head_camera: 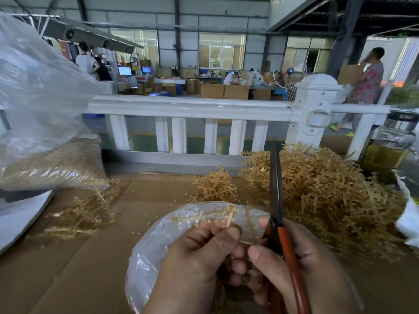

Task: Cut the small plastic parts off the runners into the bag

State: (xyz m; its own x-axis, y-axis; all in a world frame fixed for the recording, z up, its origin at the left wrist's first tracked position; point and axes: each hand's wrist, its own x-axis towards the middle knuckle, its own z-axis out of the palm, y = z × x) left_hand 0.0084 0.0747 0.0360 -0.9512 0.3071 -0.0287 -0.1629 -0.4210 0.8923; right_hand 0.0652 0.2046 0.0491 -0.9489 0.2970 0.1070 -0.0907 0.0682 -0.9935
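The left hand [199,252] pinches a probably light, springy runner [204,217] by its stem at the bag [147,257], the right hand [301,261] gripping scissors [275,189].

light: dim, daylight from rear windows [222,51] | focus: soft | edges: wide-angle bowing

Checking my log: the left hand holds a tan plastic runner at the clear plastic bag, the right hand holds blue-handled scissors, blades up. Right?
One error: the head view shows the right hand holding orange-red-handled scissors, not blue. The left hand, tan plastic runner, clear plastic bag and the rest are as stated.
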